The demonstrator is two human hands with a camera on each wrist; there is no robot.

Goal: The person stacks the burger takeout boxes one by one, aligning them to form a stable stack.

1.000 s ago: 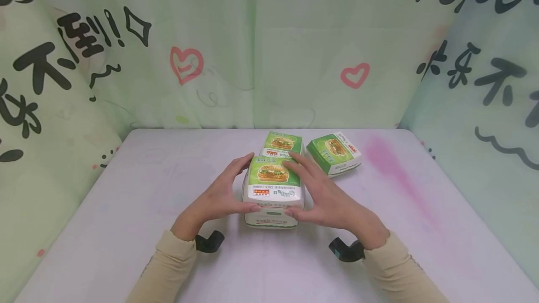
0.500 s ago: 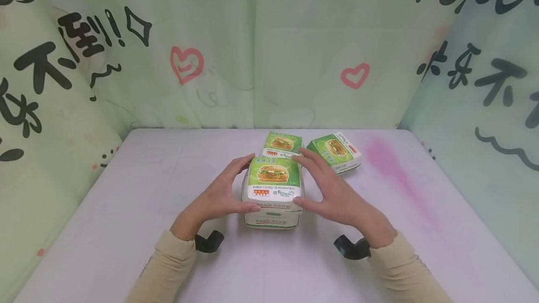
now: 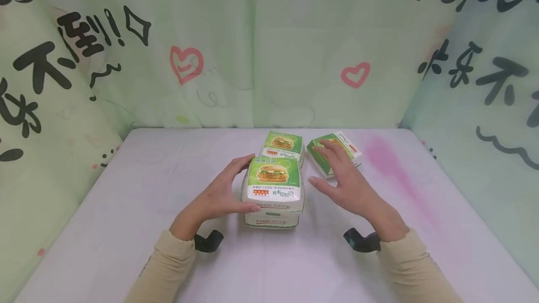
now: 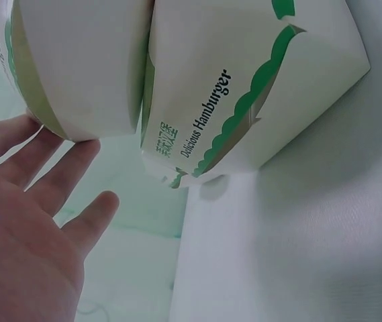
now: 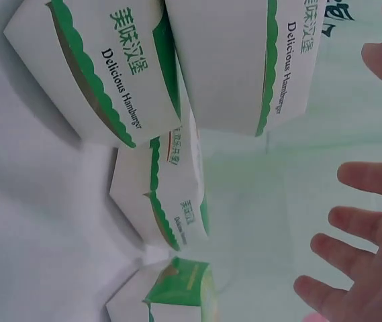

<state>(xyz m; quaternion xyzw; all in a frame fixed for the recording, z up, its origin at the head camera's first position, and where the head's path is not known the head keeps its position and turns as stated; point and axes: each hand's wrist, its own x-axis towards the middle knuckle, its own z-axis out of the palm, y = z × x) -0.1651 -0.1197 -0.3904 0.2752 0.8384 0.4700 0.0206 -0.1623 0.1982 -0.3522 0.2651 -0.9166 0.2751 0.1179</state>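
While the left hand [image 3: 219, 195] steadies the top burger box [image 3: 273, 182] (fingers straight), the right hand [image 3: 347, 179] hovers spread; empty.

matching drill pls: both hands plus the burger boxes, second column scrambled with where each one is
Column 1
1. left hand
2. right hand
3. top burger box of the stack
4. rear centre burger box

Column 2
A. sits on another box, at the front
B. fingers spread, above the box at the right rear
C. against the stack's left side, thumb at its front
D. on the table just behind the stack

Pairs: 1-C, 2-B, 3-A, 4-D
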